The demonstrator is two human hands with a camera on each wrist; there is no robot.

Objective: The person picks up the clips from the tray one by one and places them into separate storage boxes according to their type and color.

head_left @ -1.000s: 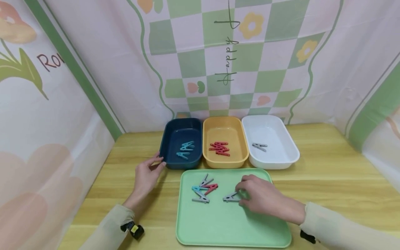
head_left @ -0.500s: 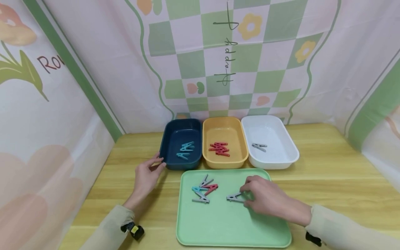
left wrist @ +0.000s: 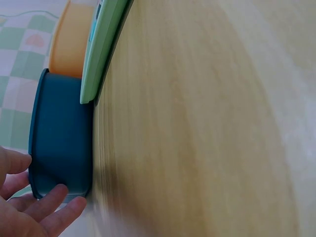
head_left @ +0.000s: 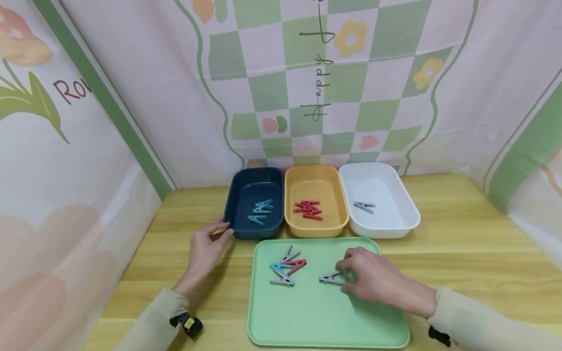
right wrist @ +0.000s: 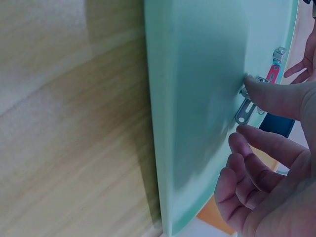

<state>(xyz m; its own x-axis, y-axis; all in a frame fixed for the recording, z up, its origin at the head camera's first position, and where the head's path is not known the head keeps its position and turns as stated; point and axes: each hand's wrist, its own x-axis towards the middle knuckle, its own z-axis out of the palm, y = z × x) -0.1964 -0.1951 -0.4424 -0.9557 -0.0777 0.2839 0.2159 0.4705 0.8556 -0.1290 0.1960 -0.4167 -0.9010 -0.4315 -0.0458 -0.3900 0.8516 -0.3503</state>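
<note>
My right hand (head_left: 373, 280) holds a grey clothespin (head_left: 328, 278) by its spread handle ends, between thumb and forefinger, over the green tray (head_left: 329, 321). In the right wrist view, the thumb lies on one leg of that grey clothespin (right wrist: 244, 112) and the forefinger meets the tip. Left of it on the tray lie a red clothespin (head_left: 297, 264), a light blue clothespin (head_left: 277, 265) and two grey ones, partly overlapping. My left hand (head_left: 205, 249) touches the near left corner of the dark blue bin (left wrist: 61, 133), its fingers loosely extended against the outside wall.
Light blue clothespins (head_left: 262, 205) lie in the dark blue bin. Beside it, a yellow bin (head_left: 317, 231) contains several red clothespins (head_left: 311, 209). A white bin (head_left: 386, 231) at the right contains a grey one (head_left: 364, 205). A patterned cloth (head_left: 303, 87) hangs behind the wooden table (head_left: 465, 234).
My right hand and its grey clothespin have shifted slightly right across the tray, mostly during the first half second. My left hand stays at the dark blue bin.
</note>
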